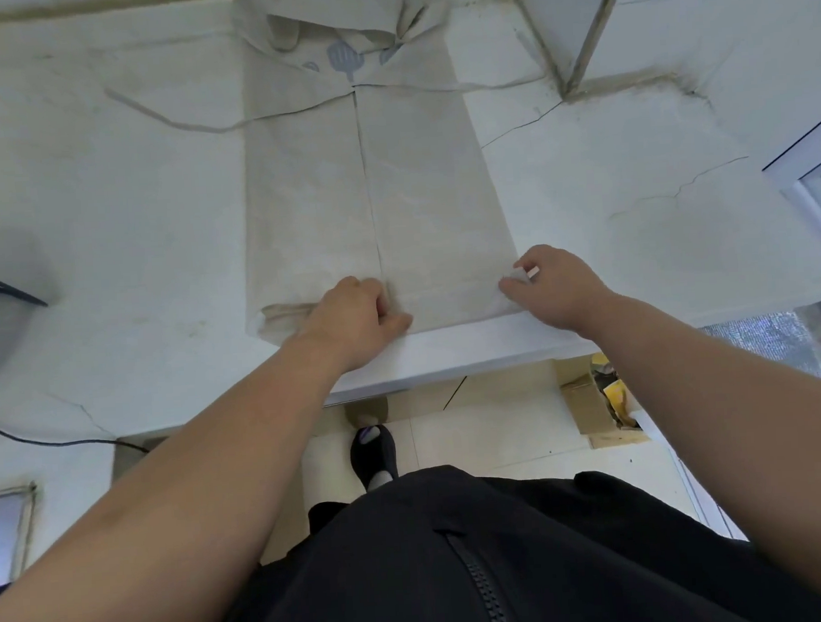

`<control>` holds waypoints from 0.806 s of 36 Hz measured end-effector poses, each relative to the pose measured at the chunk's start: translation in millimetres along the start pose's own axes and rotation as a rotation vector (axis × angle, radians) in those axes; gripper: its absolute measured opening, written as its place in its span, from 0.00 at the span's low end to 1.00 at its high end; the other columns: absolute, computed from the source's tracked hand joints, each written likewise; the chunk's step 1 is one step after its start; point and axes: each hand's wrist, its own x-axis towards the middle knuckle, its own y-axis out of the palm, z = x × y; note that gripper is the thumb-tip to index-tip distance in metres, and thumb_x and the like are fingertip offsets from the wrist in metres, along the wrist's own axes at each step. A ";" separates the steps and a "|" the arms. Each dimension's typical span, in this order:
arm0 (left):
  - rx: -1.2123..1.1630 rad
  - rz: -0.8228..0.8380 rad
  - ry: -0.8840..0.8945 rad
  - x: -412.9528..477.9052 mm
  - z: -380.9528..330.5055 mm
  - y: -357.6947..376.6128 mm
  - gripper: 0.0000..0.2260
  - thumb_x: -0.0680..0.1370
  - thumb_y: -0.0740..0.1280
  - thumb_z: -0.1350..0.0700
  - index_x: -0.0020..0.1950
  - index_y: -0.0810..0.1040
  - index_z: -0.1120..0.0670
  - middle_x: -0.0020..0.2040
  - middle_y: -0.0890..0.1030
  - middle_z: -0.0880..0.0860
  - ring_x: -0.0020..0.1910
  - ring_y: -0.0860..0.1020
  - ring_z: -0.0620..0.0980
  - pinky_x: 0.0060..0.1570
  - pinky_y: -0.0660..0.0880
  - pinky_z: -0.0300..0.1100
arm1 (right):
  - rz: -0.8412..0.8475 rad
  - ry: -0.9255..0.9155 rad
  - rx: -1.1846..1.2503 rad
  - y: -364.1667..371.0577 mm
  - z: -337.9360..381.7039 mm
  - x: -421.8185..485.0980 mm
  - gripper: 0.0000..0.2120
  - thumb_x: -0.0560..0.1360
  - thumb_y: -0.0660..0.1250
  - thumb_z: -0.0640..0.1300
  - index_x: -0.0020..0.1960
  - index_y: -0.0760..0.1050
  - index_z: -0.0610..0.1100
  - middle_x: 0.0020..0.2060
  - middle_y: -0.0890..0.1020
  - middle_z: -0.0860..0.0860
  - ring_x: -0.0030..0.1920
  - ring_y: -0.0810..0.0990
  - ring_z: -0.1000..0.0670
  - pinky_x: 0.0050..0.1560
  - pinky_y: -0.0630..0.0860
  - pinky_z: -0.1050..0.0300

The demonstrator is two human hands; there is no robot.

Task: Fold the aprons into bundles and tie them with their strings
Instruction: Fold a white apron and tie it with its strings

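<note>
Nearest the viewer, below a dark zipped garment (460, 569), both forearms reach forward over the near edge of the white table (108, 207).

Left hand (356, 313): on the near hem of the apron (431, 191), close to the centre line. Fingers are curled down onto the cloth and thumb extended along the hem, so it appears to grip the fabric.

Right hand (554, 284): at the apron's near right corner, with fingers curled and pinching that corner.

The apron lies flat on the table as a long strip running away from the person. Its two side panels are turned inward and meet along a centre seam. The near left corner is slightly bunched.

Further off, the waist strings (175, 121) trail loose to either side, untied. At the far end lies the bib (352, 57), rumpled, with a blue print.

Assessment: the lengthwise fold is complete, and rolling or folding from the hem is in hand. The next move calls for both hands to turn the hem over evenly towards the bib, keeping the edges square and leaving the strings free for tying.
</note>
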 end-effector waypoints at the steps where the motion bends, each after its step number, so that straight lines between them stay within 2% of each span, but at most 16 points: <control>1: -0.003 -0.001 -0.004 -0.2 -0.1 0.3 0.14 0.75 0.67 0.45 0.37 0.65 0.47 0.42 0.69 0.48 0.43 0.71 0.49 0.44 0.65 0.40 | -0.016 0.043 -0.001 0.0 -1.8 -0.3 0.15 0.76 0.65 0.50 0.58 0.71 0.43 0.51 0.76 0.48 0.51 0.74 0.47 0.52 0.71 0.54; 4: -0.013 -0.008 -0.005 -0.8 -0.1 2.0 0.13 0.75 0.67 0.44 0.37 0.65 0.46 0.45 0.70 0.49 0.45 0.71 0.49 0.45 0.65 0.40 | -0.062 0.126 -0.088 1.5 -1.2 -3.8 0.19 0.77 0.63 0.50 0.64 0.67 0.44 0.48 0.73 0.49 0.54 0.75 0.44 0.57 0.71 0.49; 7: -0.012 -0.015 -0.002 -0.7 -0.2 2.1 0.13 0.76 0.67 0.44 0.37 0.65 0.46 0.45 0.70 0.49 0.45 0.71 0.49 0.45 0.65 0.40 | -0.213 0.081 -0.466 9.0 9.9 -10.3 0.15 0.78 0.61 0.45 0.63 0.66 0.43 0.51 0.76 0.46 0.56 0.75 0.41 0.52 0.68 0.50; 9: -0.010 -0.020 -0.005 -0.9 -0.3 2.7 0.13 0.76 0.67 0.44 0.38 0.66 0.47 0.44 0.69 0.48 0.44 0.71 0.49 0.44 0.66 0.40 | -0.341 -0.139 -0.660 16.7 20.8 -15.0 0.13 0.75 0.63 0.37 0.59 0.71 0.41 0.52 0.77 0.43 0.52 0.76 0.40 0.48 0.69 0.51; 10: -0.009 -0.027 -0.007 -1.3 -0.5 3.2 0.13 0.76 0.67 0.44 0.38 0.66 0.47 0.44 0.69 0.48 0.44 0.71 0.49 0.44 0.66 0.40 | -0.358 -0.303 -0.666 21.6 26.1 -15.5 0.12 0.72 0.65 0.34 0.55 0.75 0.41 0.48 0.78 0.42 0.49 0.78 0.40 0.45 0.70 0.52; 11: -0.001 -0.032 -0.009 -1.8 -0.5 3.4 0.13 0.76 0.67 0.44 0.38 0.66 0.47 0.44 0.69 0.48 0.44 0.71 0.49 0.44 0.66 0.41 | -0.332 -0.457 -0.637 27.4 32.9 -17.3 0.10 0.71 0.67 0.34 0.51 0.77 0.40 0.45 0.79 0.42 0.46 0.78 0.40 0.43 0.71 0.52; 13: 0.000 -0.046 -0.003 -2.6 -0.7 5.5 0.13 0.76 0.67 0.44 0.39 0.67 0.48 0.44 0.69 0.49 0.45 0.71 0.50 0.44 0.66 0.41 | -0.092 -0.588 -0.566 40.9 46.5 -20.4 0.09 0.76 0.61 0.39 0.54 0.77 0.42 0.48 0.78 0.43 0.49 0.77 0.40 0.47 0.71 0.51; 15: -0.015 -0.049 0.010 -4.1 -0.6 4.4 0.11 0.77 0.66 0.45 0.42 0.70 0.51 0.44 0.70 0.49 0.45 0.71 0.50 0.42 0.64 0.40 | 0.141 -0.513 -0.453 55.1 54.7 -20.3 0.13 0.79 0.57 0.45 0.58 0.76 0.44 0.51 0.77 0.44 0.53 0.75 0.42 0.51 0.70 0.52; 18: -0.076 -0.035 0.087 -7.3 6.2 -3.0 0.04 0.79 0.64 0.57 0.51 0.76 0.55 0.46 0.72 0.49 0.47 0.73 0.50 0.38 0.62 0.32 | 0.158 -0.392 -0.307 64.9 61.6 -13.6 0.13 0.80 0.57 0.49 0.56 0.77 0.44 0.49 0.77 0.45 0.52 0.76 0.43 0.50 0.71 0.53; 20: -0.139 -0.023 0.126 -13.4 12.9 -7.9 0.13 0.78 0.61 0.67 0.59 0.78 0.58 0.49 0.73 0.50 0.48 0.73 0.48 0.40 0.64 0.22 | 0.185 -0.336 -0.293 65.8 66.5 -7.7 0.14 0.79 0.59 0.54 0.55 0.75 0.45 0.46 0.76 0.48 0.50 0.76 0.45 0.49 0.71 0.54; 22: -0.179 0.001 0.129 -20.1 16.0 -10.3 0.18 0.77 0.59 0.71 0.63 0.77 0.59 0.51 0.73 0.51 0.50 0.72 0.45 0.45 0.63 0.19 | 0.216 -0.274 -0.305 66.0 71.7 -3.7 0.15 0.77 0.61 0.57 0.54 0.73 0.46 0.46 0.74 0.50 0.49 0.73 0.47 0.48 0.69 0.55; 24: -0.204 -0.016 0.105 -22.3 18.6 -11.1 0.17 0.77 0.61 0.69 0.63 0.77 0.58 0.53 0.74 0.51 0.51 0.73 0.45 0.50 0.65 0.24 | 0.218 -0.225 -0.317 68.3 76.2 -0.5 0.14 0.76 0.63 0.58 0.51 0.69 0.47 0.48 0.76 0.49 0.50 0.73 0.46 0.49 0.69 0.54; 27: -0.189 -0.103 0.037 -21.3 28.9 -12.5 0.14 0.76 0.68 0.59 0.62 0.78 0.55 0.54 0.75 0.51 0.53 0.76 0.48 0.57 0.70 0.37 | 0.232 -0.179 -0.329 70.0 81.3 3.6 0.15 0.75 0.64 0.57 0.49 0.66 0.47 0.49 0.76 0.48 0.50 0.74 0.45 0.48 0.68 0.54; 29: -0.159 -0.160 0.026 -23.7 38.5 -14.2 0.15 0.76 0.70 0.53 0.62 0.78 0.54 0.52 0.76 0.51 0.51 0.75 0.46 0.55 0.70 0.37 | 0.260 -0.161 -0.319 67.9 84.1 3.9 0.15 0.75 0.65 0.56 0.48 0.66 0.46 0.46 0.74 0.49 0.47 0.72 0.46 0.46 0.66 0.56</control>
